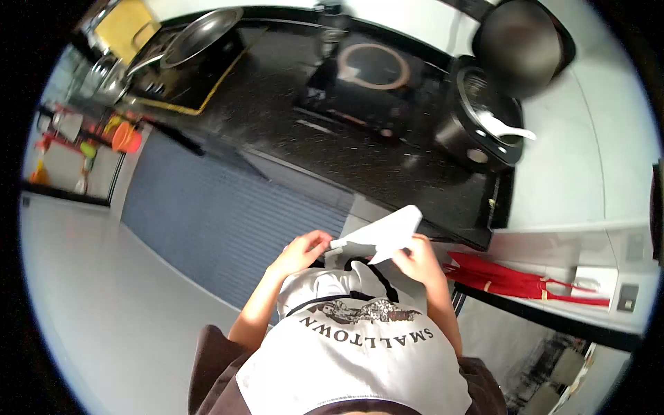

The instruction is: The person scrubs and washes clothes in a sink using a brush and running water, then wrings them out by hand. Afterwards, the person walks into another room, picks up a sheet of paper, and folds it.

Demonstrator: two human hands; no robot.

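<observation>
A thin white sheet that looks like a paper towel (391,232) stretches between my hands, in front of my waist. My right hand (418,261) is closed on its right part, and one corner hangs down beside the fingers. The fingers of my left hand (303,252) are curled together at the narrow left end of the sheet. How firmly the left fingertips grip it is hard to see. Both hands are just short of the black counter's (290,128) front edge.
An induction cooktop (360,90) is set on the counter. A black rice cooker (477,138) with its lid raised stands at the right, a white spoon (508,128) across it. A steel pan (204,36) is at the far left. Red cloth (498,277) hangs at right.
</observation>
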